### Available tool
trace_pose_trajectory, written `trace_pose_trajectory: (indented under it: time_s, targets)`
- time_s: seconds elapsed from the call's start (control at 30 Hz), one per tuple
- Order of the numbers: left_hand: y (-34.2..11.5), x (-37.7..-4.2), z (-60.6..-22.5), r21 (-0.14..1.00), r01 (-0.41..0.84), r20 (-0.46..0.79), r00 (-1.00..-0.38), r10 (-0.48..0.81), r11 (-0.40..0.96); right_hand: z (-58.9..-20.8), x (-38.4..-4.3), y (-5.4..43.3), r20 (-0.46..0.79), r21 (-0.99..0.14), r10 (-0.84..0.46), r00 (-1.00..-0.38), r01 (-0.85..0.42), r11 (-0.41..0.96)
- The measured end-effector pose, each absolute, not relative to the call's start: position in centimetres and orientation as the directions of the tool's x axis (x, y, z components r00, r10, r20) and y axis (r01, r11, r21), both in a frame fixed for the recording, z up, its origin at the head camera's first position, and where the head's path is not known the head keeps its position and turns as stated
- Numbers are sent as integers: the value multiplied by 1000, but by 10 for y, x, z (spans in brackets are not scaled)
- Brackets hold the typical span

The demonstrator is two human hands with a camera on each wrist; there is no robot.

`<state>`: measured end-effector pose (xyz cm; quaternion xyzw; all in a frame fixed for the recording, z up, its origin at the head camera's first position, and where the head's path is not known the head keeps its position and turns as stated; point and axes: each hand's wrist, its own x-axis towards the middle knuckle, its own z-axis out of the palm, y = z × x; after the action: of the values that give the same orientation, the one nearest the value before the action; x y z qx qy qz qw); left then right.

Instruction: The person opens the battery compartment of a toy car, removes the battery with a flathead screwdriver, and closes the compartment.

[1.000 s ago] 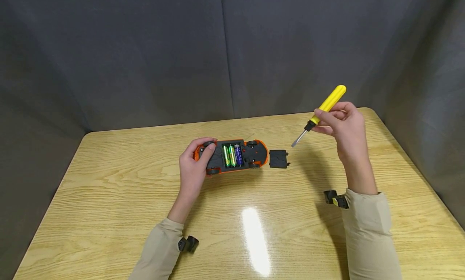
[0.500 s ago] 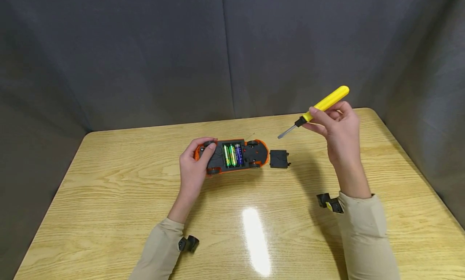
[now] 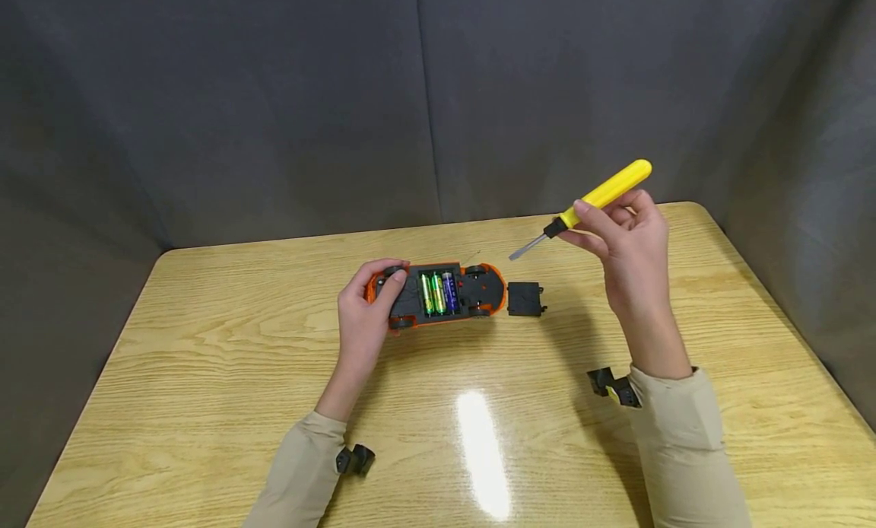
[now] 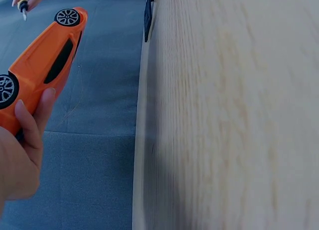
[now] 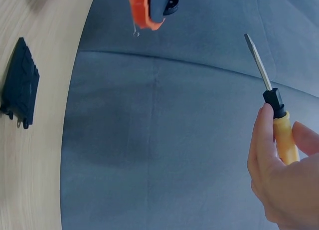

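Observation:
My left hand grips an orange toy car, thumb across its black underside, which faces up in the head view. Two green batteries and a dark blue one lie side by side in its uncovered battery compartment. The left wrist view shows the car's orange side raised off the table. To the right, my right hand pinches a flathead screwdriver by its yellow handle. Its metal tip points left and down, near the car's right end and apart from it.
A flat black battery cover with small tabs lies on the wooden table, just right of the car. Dark cloth hangs behind the table's back edge. Both sleeves carry small black wrist cameras.
My right hand has moved left with the screwdriver, bringing its tip closer to the car and tilting the shaft flatter. The left hand and the car have stayed in place.

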<state>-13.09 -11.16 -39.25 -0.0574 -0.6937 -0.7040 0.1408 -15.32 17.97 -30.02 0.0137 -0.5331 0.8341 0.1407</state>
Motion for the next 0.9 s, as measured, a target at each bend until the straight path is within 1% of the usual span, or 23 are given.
trace_pose_trajectory:
  time_s: [0.33,0.5,0.77,0.9]
  targets:
    - [-112,-131,-392,963,271,269,-956,-117,1,-298,-149,169,192,-874,203,-960,-261,-409]
    - [-111,-131,-392,962,272,268,-957,-114,-19,-299,-149,163,200,-879,189,-961,-261,-399]
    - [-110,-130,-391,969,248,246,-963,-114,-2,-302,-147,153,203,-896,164,-965,-250,-366]
    - [-110,-129,-391,970,243,241,-964,-114,-1,-303,-147,150,200,-894,164,-966,-249,-373]
